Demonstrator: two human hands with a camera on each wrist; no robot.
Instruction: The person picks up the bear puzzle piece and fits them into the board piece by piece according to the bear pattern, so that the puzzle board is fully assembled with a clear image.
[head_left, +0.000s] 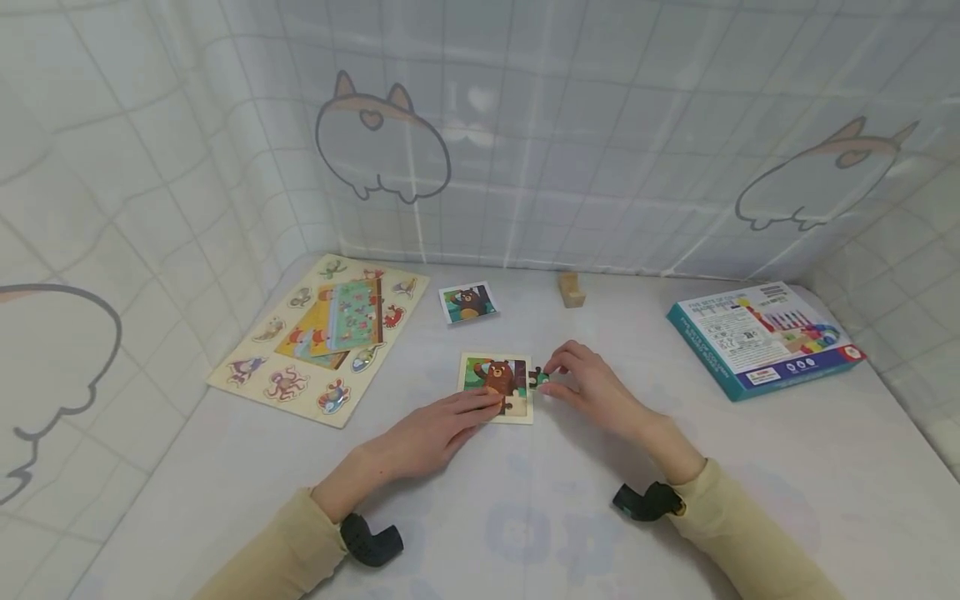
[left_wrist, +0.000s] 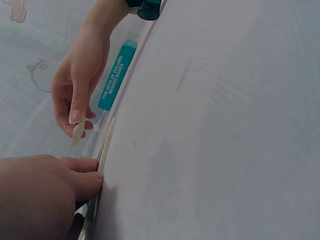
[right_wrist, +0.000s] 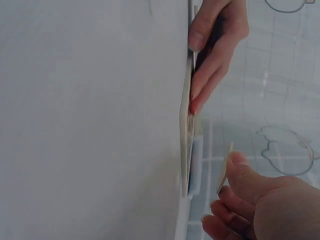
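A small square jigsaw puzzle (head_left: 477, 372) with a brown bear lies on the table, bare wood showing at its lower right corner. My left hand (head_left: 442, 429) rests on its lower left part, fingers extended across the picture. Just off the puzzle's right edge, my right hand (head_left: 592, 390) pinches a dark green puzzle piece (head_left: 538, 378) between thumb and fingers. In the right wrist view this piece (right_wrist: 225, 168) is seen edge-on, held above the table. The left wrist view shows the left hand's fingers (left_wrist: 85, 185) at the puzzle's edge.
Behind the puzzle lies a bear picture card (head_left: 468, 303), with a small wooden block (head_left: 572, 290) to its right. A sea-animal board (head_left: 255, 354) carrying colourful cards (head_left: 352, 317) is at left. A teal-edged box (head_left: 765, 337) lies at right. Patterned curtains (head_left: 562, 125) surround the table.
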